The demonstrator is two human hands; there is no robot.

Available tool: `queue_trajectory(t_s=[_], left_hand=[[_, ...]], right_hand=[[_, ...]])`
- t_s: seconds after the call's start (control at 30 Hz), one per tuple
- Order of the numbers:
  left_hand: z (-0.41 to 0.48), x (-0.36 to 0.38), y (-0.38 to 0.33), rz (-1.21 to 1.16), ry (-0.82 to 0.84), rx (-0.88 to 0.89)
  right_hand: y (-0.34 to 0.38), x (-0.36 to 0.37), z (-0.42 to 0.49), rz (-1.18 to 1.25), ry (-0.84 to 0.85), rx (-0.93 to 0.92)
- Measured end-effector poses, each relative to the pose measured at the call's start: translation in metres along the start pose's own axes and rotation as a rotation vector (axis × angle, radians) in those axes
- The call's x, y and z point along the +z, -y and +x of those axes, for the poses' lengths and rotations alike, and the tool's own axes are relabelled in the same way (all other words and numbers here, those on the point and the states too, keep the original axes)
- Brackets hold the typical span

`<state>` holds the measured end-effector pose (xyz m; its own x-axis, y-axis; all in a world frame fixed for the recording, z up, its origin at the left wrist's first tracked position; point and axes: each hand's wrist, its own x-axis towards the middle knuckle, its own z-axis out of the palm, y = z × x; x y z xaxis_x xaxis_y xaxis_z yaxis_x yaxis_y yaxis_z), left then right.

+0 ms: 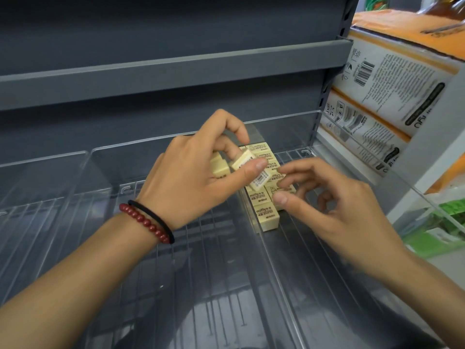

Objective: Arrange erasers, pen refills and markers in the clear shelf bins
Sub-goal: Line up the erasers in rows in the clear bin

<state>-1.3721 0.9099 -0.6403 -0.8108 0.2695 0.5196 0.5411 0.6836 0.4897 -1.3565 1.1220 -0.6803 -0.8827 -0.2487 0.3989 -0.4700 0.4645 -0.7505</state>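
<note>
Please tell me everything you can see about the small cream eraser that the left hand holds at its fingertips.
The small cream-yellow block eraser looks like rubber in a printed wrapper, its dark print too blurred to read. The left hand pinches it between thumb and fingers, tilted, in the air above the rows of matching erasers in the clear plastic bin.
</note>
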Motion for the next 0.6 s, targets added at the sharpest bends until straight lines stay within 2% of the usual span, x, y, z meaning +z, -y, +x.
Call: queue_trajectory(t_s=[0.17,0.27,0.37,0.5,0.6], left_hand=[[0.000,0.000,-0.008,0.000,0.029,0.180],[0.000,0.003,-0.010,-0.034,0.057,0.277],[0.000,0.005,-0.009,-0.039,0.058,0.300],[0.001,0.002,-0.007,0.032,0.057,0.259],[0.002,0.001,-0.001,0.107,0.071,0.148]], right_hand=[[0.003,-0.001,0.001,0.287,0.112,0.017],[0.002,-0.001,0.002,0.365,0.214,0.014],[0.000,0.000,0.002,0.409,0.262,0.023],[-0.004,-0.001,0.003,0.346,0.210,0.039],[-0.008,-0.005,0.003,0.102,0.117,0.015]])
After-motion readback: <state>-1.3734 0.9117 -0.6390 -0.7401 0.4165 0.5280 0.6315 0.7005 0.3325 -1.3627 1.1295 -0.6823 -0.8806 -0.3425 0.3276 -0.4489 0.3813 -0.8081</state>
